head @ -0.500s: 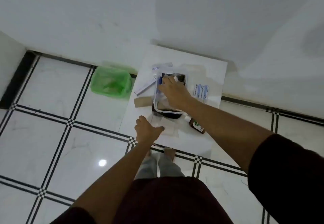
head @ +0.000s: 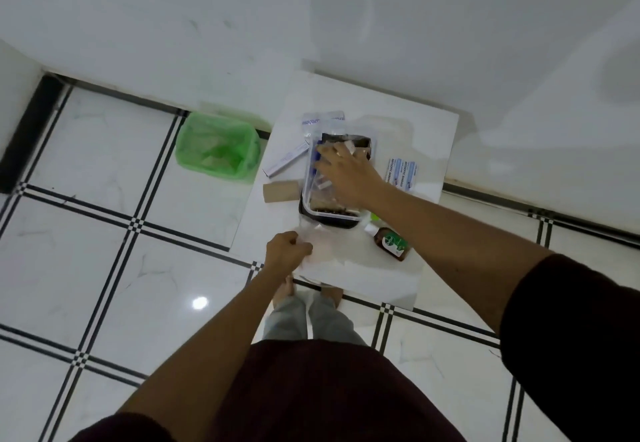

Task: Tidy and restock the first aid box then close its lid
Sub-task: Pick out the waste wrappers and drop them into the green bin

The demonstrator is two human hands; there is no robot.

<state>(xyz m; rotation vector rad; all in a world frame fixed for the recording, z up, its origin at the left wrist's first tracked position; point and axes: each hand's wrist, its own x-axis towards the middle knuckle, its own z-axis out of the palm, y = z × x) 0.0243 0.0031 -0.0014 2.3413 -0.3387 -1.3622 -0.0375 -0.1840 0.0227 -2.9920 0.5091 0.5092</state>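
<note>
At frame centre we see the first aid box (head: pixel 337 213) on the white table (head: pixel 429 137), our right hand (head: pixel 346 173) spread flat with fingers apart over its clear lid (head: pixel 311 182), while our left hand (head: pixel 287 251), below it, is curled into a fist on a clear plastic sheet (head: pixel 325 251).

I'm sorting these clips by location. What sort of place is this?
Probably a room in a home, though I can't tell which. A glossy tiled floor with black-and-white borders meets plain white walls, a small white table stands against the wall, and a green-lined bin stands beside it.
</note>
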